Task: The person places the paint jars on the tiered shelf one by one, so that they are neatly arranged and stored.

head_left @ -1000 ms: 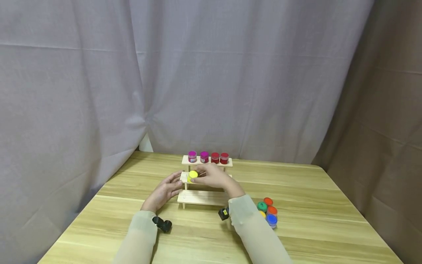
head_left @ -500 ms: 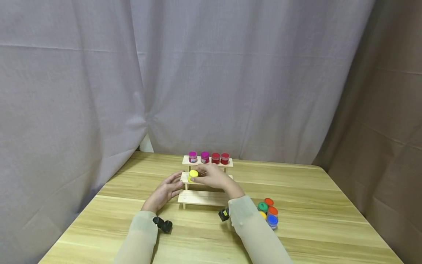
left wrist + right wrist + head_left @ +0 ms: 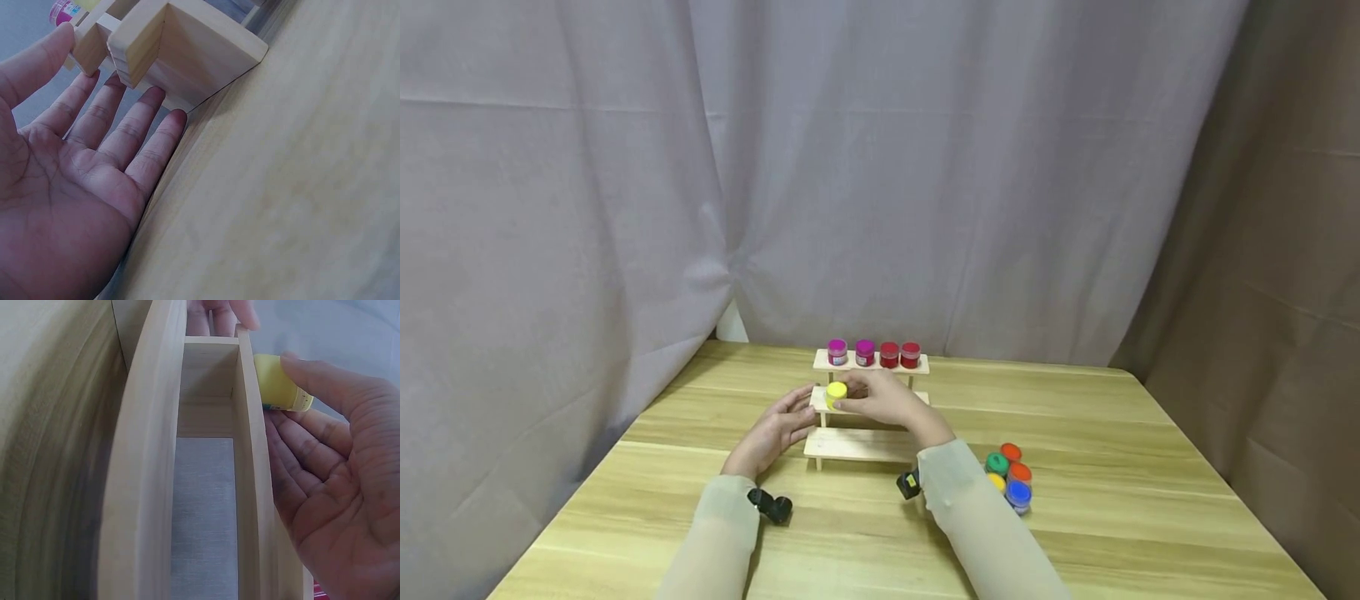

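My right hand (image 3: 891, 402) pinches a small yellow paint jar (image 3: 837, 397) between thumb and fingers at the left end of the middle step of a three-step wooden shelf (image 3: 859, 446). In the right wrist view the yellow jar (image 3: 274, 381) sits against the step board, with the thumb on its lid end. My left hand (image 3: 772, 435) is beside the shelf's left end, palm inward. The left wrist view shows its fingers (image 3: 112, 122) extended, fingertips at the wooden end pieces. Two magenta jars (image 3: 851, 353) and two red jars (image 3: 899, 356) stand on the top step.
To the right of the shelf, a cluster of paint jars stands on the wooden table (image 3: 1120, 467): a green jar (image 3: 997, 464), a blue jar (image 3: 1018, 495), a yellow-orange jar (image 3: 996, 482) and two orange-red jars (image 3: 1019, 472). A grey curtain (image 3: 880, 183) hangs behind the table.
The yellow jar has shifted slightly left on the middle step and looks more upright, still in my right hand's pinch. My left hand stays at the shelf's end. The head view has tilted slightly.
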Demonstrator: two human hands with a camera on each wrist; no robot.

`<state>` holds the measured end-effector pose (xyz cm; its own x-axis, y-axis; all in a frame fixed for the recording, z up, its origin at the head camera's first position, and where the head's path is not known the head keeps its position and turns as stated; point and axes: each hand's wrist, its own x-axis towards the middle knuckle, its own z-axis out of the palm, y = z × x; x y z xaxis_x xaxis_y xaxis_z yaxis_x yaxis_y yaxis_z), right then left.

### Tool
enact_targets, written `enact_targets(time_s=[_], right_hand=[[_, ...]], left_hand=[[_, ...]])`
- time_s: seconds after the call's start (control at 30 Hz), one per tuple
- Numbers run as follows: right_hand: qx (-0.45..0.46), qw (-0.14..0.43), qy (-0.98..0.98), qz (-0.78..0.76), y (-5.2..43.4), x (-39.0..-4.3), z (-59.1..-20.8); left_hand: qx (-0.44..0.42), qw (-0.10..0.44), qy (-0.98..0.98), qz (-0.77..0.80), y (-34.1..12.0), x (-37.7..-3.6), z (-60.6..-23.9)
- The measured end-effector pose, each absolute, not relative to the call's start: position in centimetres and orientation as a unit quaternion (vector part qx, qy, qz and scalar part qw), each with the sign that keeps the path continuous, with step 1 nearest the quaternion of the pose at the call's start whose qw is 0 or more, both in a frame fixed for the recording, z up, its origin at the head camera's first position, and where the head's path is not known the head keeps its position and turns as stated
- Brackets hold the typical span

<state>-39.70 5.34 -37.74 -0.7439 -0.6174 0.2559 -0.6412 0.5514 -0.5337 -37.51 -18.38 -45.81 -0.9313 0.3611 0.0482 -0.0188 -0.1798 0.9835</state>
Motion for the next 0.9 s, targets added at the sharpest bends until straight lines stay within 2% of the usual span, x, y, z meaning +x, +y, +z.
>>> enact_targets(time_s=[0.9], right_hand=[[0.342,0.03,-0.881,0.325,5.17,-39.76,-38.13]], left_hand=[[0.133,0.122,0.631,0.754,-18.4,-37.38,-45.81]])
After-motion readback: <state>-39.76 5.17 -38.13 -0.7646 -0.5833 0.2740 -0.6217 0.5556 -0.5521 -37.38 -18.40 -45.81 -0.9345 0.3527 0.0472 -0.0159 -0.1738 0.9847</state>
